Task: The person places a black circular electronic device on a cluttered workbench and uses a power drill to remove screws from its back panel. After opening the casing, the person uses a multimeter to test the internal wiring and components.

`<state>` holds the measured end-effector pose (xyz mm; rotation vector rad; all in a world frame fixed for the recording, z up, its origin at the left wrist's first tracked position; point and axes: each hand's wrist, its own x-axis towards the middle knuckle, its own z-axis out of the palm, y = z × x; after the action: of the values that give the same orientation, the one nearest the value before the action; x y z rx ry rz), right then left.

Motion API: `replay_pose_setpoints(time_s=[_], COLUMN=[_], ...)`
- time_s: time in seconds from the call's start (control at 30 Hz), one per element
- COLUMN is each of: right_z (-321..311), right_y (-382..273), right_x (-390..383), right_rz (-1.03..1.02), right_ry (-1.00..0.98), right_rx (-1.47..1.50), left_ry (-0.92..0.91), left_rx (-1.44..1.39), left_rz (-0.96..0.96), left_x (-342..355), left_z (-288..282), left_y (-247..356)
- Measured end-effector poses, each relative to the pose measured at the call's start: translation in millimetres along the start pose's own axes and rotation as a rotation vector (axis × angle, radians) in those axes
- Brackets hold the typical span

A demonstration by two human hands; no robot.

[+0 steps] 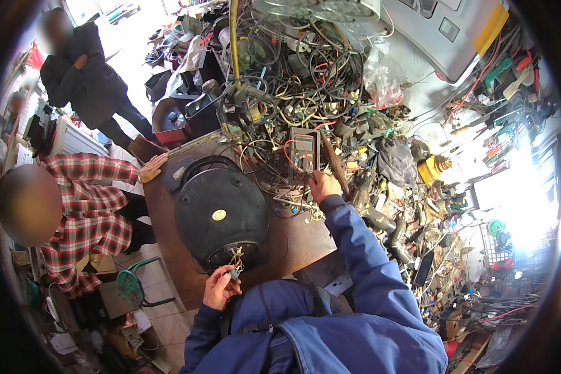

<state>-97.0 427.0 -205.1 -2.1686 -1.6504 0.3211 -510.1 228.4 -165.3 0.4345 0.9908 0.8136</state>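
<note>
A round black appliance with an oval yellowish label and a curved handle lies on the brown workbench. From an opening at its near end comes a bunch of thin pale wires. My left hand pinches a small dark greenish part at the end of these wires. Further right, my right hand is closed at the lower edge of a multimeter with a red lead. What its fingers hold, if anything, is too small to make out.
Tangled cables and loose parts heap up behind and right of the bench. A person in a checked shirt rests a hand on its left corner; another person stands behind. A green stool stands at left.
</note>
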Motion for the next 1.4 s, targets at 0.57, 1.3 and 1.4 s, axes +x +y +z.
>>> replay_pose_setpoints(time_s=[0.57,1.3,1.4], right_z=[41.3,40.6,38.3], right_y=[17.2,37.0,36.7], right_x=[72.6,98.8,101.7], right_rz=[-0.03,-0.266,-0.37], right_ry=[-0.125,-0.147,-0.155], right_rx=[-0.02,0.004,-0.031], left_ry=[0.158,0.189,0.203], left_rx=[-0.112,-0.14,-0.132], left_rz=[-0.005,0.024,0.033], left_x=[-0.7,-0.9,-1.5], left_z=[12.0,18.0,15.3], left_y=[-17.8,-27.6,-32.1])
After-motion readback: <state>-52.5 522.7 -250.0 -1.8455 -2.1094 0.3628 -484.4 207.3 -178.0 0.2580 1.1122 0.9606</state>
